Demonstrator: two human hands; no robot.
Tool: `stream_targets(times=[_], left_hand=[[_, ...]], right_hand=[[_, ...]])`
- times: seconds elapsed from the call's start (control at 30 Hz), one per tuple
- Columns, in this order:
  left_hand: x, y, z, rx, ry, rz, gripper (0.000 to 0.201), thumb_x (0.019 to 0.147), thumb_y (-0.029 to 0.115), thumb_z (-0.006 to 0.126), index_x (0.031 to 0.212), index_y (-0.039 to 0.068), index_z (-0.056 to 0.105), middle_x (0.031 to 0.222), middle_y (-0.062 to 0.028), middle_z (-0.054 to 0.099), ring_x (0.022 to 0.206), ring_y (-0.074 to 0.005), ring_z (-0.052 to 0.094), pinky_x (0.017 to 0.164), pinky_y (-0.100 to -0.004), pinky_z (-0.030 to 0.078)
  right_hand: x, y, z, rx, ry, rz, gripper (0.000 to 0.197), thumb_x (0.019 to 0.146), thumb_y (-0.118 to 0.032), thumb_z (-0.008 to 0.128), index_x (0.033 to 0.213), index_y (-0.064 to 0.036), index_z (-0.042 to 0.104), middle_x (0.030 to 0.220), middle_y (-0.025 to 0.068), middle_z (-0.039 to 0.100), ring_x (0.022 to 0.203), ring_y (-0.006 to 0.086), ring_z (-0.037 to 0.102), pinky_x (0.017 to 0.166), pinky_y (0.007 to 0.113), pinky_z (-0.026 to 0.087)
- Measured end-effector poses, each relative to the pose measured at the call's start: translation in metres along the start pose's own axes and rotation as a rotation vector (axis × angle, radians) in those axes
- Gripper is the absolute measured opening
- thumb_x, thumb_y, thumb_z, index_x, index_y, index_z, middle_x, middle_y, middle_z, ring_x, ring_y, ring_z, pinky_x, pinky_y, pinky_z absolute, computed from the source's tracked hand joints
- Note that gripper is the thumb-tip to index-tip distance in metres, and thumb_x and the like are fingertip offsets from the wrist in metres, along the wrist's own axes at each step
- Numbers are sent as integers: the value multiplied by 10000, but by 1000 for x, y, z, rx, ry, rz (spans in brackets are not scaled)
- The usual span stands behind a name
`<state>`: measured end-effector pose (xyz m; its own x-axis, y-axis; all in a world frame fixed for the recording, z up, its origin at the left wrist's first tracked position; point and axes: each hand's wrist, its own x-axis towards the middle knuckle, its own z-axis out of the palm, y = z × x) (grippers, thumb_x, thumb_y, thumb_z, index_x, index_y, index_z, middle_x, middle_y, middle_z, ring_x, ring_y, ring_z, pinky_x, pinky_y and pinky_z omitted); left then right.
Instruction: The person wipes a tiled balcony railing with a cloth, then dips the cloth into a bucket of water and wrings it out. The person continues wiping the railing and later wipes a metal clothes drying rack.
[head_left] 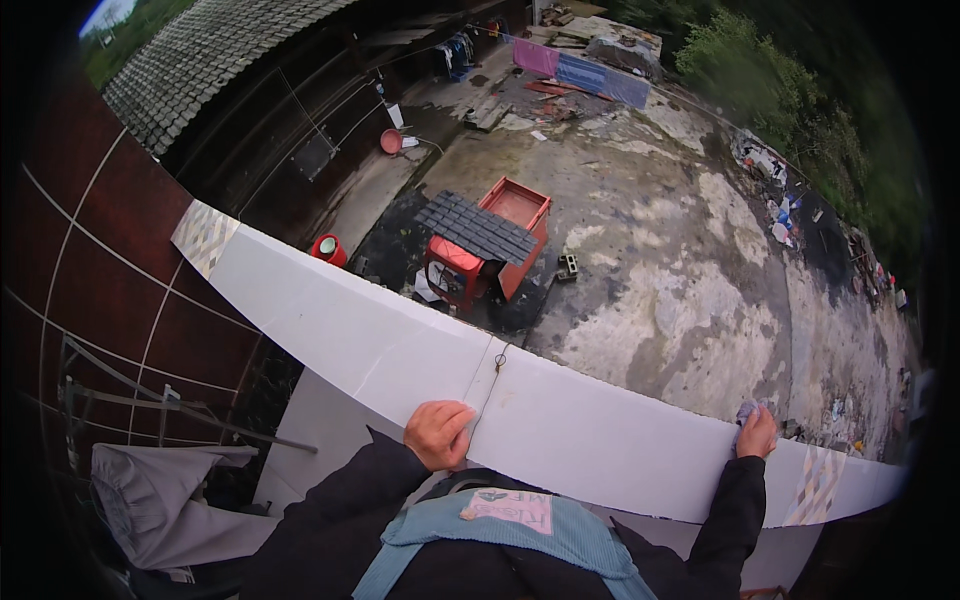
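A long white-topped parapet ledge (590, 415) curves across in front of me. My right hand (757, 432) is closed around a crumpled grey rag (746, 411) near the ledge's far edge, toward its right end. My left hand (438, 435) rests at the near edge, left of the middle, with its fingers curled in; whatever it may grip is hidden. Beside that hand a thin wire (484, 405) with a small loop runs across the ledge top. Patterned tile bands (817, 484) mark the ledge near both ends.
Beyond the ledge, a concrete yard (640, 270) lies well below. A red three-wheeled cart (520, 205) with a dark tiled roof stands there, near a red bucket (328, 249). Grey cloth (165, 500) hangs on a metal rack (165, 400) to my left, by a dark red tiled wall (130, 215).
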<state>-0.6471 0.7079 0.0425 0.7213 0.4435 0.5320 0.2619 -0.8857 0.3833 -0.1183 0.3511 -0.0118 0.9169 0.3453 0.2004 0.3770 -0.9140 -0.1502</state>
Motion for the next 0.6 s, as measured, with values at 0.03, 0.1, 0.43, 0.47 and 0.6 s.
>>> stream_targets(times=[0.03,0.1,0.43,0.47,0.6], left_hand=[[0,1,-1,-3,0,-4,363,701,23,661,1063,42,668,1025,-110,675,943,-291,662,835,-397,528],[0,0,-2,-7,-8,-6,351,708,25,660,1059,37,671,1024,-112,678,953,-289,664,840,-393,528],[-4,-6,5,-44,37,37,341,720,39,651,1061,37,676,1048,-106,685,990,-279,668,866,-390,523],[-5,-7,6,-56,43,41,345,712,39,648,1057,40,677,1049,-109,689,994,-283,670,868,-394,522],[-5,-10,6,-103,51,64,338,732,23,645,1068,38,672,1065,-109,685,996,-279,669,873,-384,516]], right_hand=[[-4,-18,-2,6,-11,-18,316,964,-241,565,1203,-57,660,1210,150,667,1174,349,581,959,493,444],[-16,-54,-4,10,5,-65,296,965,-239,563,1168,-56,676,1144,141,692,1112,347,609,925,491,450],[-82,-254,-2,421,-110,-397,275,975,-235,553,1143,-55,675,1148,152,689,1118,350,598,970,485,406],[-88,-272,-1,463,-116,-421,271,985,-233,546,1148,-60,676,1161,160,683,1118,374,595,979,472,411],[-102,-323,-8,1081,-360,-359,320,1059,-232,462,1153,5,654,1128,98,688,1026,230,629,909,343,465]])
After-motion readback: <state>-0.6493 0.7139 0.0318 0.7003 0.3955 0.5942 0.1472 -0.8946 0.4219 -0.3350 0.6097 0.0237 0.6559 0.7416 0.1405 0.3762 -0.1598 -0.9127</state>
